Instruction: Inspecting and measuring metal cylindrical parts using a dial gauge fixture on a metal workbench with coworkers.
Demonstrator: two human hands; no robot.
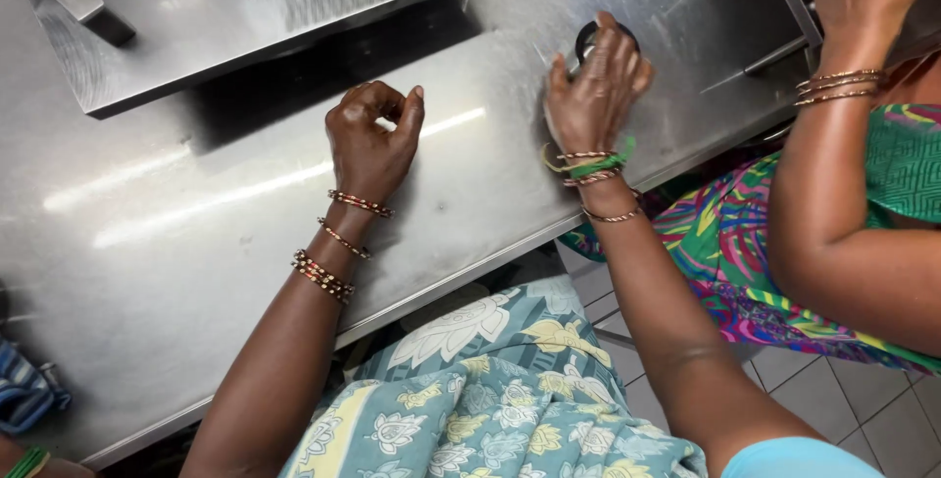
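1. Resting on the brushed steel table, the left hand is curled into a loose fist, holding nothing visible.
2. The right hand closes its fingers over a small round metal cup with a dark rim, standing on the table near its far edge.
3. A thick machined steel plate overhangs the table behind the left hand.
4. A co-worker's arm with thin bangles reaches in at right, above a bright patterned garment.
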